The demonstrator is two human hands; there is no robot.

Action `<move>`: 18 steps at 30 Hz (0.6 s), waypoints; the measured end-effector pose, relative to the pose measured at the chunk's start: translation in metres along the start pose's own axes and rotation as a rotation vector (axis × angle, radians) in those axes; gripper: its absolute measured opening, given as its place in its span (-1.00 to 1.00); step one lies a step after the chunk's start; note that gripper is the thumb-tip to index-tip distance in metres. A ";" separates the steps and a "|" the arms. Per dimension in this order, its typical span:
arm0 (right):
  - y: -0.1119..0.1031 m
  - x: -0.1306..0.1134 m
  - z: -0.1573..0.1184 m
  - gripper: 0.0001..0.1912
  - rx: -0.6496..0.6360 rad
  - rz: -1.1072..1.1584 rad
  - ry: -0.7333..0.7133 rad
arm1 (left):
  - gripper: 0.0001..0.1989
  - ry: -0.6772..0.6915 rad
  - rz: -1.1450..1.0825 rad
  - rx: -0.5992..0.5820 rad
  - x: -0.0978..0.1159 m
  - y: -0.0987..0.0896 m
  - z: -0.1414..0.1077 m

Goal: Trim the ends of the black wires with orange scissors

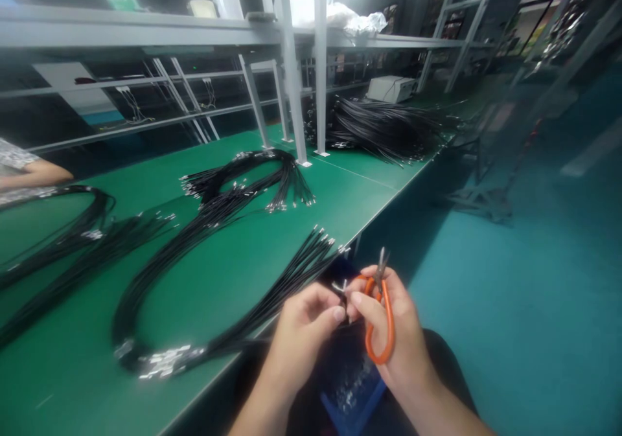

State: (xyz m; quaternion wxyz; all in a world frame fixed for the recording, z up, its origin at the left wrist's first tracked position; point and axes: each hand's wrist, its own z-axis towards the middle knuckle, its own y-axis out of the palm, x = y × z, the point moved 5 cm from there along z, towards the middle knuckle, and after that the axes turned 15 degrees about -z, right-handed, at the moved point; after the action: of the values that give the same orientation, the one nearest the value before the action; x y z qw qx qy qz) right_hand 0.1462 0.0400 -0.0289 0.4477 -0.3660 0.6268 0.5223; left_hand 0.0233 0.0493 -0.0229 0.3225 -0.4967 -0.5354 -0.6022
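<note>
- Cable end (343, 293): short dark piece with pale tips, held in the air just beyond the worktop's near long edge; whether it joins a bundle cannot be told
- Left hand (307, 316): thumb and forefinger closed to a pinch on the cable end, no gap seen; probably steadying it for fine work
- Right hand (401, 322): fingertips drawn together at the same piece, exact contact hidden; the other fingers curl round the orange-handled scissors (389, 329)
- Scissors lie along the palm, blades up and away from the person; likely kept there so the fingertips work without putting the tool down. Blades blurred, gap unclear
- Blue container (373, 398) below the 2 hands, pale bits (350, 387) inside; placement would suit catching scraps
- Black cable bundle (133, 293) looped on the green worktop (214, 287), its fanned ends (311, 251) at the near long edge beside the hands, presumably for easy reach
- Coil (265, 157) farther along, by the feet of the shelf posts (291, 86)
- More cables (53, 274) toward the far long edge, a co-worker's forearm (43, 173) beside them
- Large cable pile (379, 125) toward the worktop's far end, pale box (391, 89) behind it
</note>
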 end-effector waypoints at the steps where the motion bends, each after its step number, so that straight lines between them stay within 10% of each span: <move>1: -0.002 -0.002 -0.001 -0.71 0.029 -0.054 -0.034 | -0.82 -0.001 0.006 0.007 0.000 -0.001 0.000; 18: 0.000 -0.018 -0.001 -0.74 0.046 -0.525 -0.455 | -0.79 0.003 0.120 -0.019 -0.001 -0.004 -0.002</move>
State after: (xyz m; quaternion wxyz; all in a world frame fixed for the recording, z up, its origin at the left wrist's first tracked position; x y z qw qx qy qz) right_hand 0.1516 0.0387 -0.0120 0.7031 -0.3787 0.4072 0.4431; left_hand 0.0197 0.0482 -0.0247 0.3542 -0.5302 -0.4984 -0.5874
